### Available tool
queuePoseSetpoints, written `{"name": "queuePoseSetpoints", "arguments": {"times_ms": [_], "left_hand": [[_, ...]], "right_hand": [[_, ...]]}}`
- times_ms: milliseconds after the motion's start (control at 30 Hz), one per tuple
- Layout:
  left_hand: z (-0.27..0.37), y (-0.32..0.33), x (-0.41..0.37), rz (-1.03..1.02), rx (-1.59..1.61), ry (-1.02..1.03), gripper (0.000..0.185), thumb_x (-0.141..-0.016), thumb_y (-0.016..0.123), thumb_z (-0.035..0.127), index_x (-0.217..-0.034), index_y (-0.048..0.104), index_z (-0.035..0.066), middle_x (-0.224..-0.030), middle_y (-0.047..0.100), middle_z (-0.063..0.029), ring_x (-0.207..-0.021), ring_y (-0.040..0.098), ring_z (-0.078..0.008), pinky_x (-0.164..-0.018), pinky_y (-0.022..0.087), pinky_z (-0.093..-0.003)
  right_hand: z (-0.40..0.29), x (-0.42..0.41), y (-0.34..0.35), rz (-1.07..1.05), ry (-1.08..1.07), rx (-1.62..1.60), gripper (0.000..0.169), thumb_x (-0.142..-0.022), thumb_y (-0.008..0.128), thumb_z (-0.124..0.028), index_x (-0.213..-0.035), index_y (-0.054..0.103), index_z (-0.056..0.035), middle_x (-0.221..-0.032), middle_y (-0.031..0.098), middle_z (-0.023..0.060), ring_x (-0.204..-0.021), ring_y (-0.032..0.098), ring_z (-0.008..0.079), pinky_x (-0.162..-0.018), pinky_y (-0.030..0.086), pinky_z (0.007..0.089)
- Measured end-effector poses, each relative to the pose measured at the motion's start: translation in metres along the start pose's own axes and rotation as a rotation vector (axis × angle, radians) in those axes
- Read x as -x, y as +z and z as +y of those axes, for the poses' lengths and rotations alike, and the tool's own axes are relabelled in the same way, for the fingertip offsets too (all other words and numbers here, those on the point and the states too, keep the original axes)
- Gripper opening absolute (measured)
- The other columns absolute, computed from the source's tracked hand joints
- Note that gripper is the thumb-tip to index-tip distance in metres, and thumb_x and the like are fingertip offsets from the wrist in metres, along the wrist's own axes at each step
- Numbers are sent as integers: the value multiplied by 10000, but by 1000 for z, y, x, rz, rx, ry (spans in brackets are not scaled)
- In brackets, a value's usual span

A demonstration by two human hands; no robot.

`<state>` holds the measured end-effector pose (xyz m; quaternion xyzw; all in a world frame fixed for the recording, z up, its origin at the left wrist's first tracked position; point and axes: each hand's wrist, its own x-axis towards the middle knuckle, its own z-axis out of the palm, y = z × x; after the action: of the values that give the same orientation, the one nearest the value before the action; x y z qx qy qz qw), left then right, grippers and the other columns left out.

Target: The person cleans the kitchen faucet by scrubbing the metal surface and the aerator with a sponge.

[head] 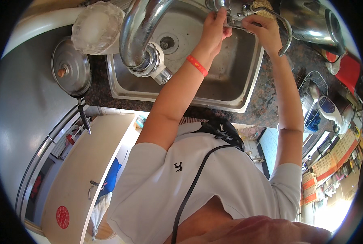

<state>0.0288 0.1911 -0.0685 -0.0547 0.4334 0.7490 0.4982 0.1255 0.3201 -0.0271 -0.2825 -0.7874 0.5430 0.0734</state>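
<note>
My left hand (213,32) is over the far side of a stainless steel sink (227,76), its fingers closed around a shiny chrome fitting (235,22). From the right, my right hand (264,32) pinches the other end of that fitting between thumb and fingers. The fingers hide part of it, and its exact kind is unclear. A thin curved chrome spout (286,26) arcs past my right hand and ends by the wrist. Close to the camera, a thick chrome tap spout (135,33) bends down to a white-collared outlet (155,62).
A ribbed translucent housing (97,27) stands left of the spout, above a lidded pan (71,67). Beyond my right hand is a steel kettle or pot (311,21). A wire rack (312,100) with utensils sits on the speckled counter (265,103). A cabinet door (87,170) hangs open at left.
</note>
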Motion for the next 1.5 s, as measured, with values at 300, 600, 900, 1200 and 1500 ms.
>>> {"name": "queuePoseSetpoints", "arguments": {"times_ms": [300, 600, 900, 1200, 1500], "left_hand": [[1, 2, 0, 16, -25, -26, 298, -923, 545, 362, -900, 456, 79, -712, 465, 0, -563, 458, -127, -578, 404, -286], [2, 1, 0, -91, -68, 9, 305, -925, 531, 390, -914, 480, 89, -757, 489, 6, -609, 463, -117, -600, 407, -282], [1, -3, -1, -27, -41, -13, 298, -926, 532, 388, -932, 472, 96, -776, 467, 15, -609, 461, -118, -620, 404, -286], [2, -3, -2, -69, -61, 13, 283, -938, 514, 374, -914, 463, 96, -742, 452, 16, -603, 459, -127, -596, 401, -290], [-11, -5, -10, 26, -15, -6, 212, -940, 516, 351, -938, 501, 140, -683, 431, 43, -497, 411, -71, -476, 364, -211]], "right_hand": [[-5, 13, -1, 55, 13, -72, 145, -788, 621, -137, -822, 650, 1, -706, 621, 18, -672, 552, 82, -633, 430, 234], [-4, -13, 14, -135, -75, -16, 105, -820, 611, -120, -802, 590, -19, -740, 561, -24, -716, 500, 48, -653, 393, 203], [3, -21, 8, -181, -73, -15, 114, -838, 599, -116, -885, 628, -16, -800, 584, -22, -771, 519, 61, -712, 411, 211], [-12, -17, 4, -147, 129, -248, 98, -793, 628, -49, -883, 594, -33, -792, 617, 30, -690, 571, 96, -593, 462, 251], [-16, -28, 10, -11, 39, 292, 94, -644, 668, -40, -702, 598, -19, -640, 592, 80, -619, 577, 179, -571, 450, 301]]}}
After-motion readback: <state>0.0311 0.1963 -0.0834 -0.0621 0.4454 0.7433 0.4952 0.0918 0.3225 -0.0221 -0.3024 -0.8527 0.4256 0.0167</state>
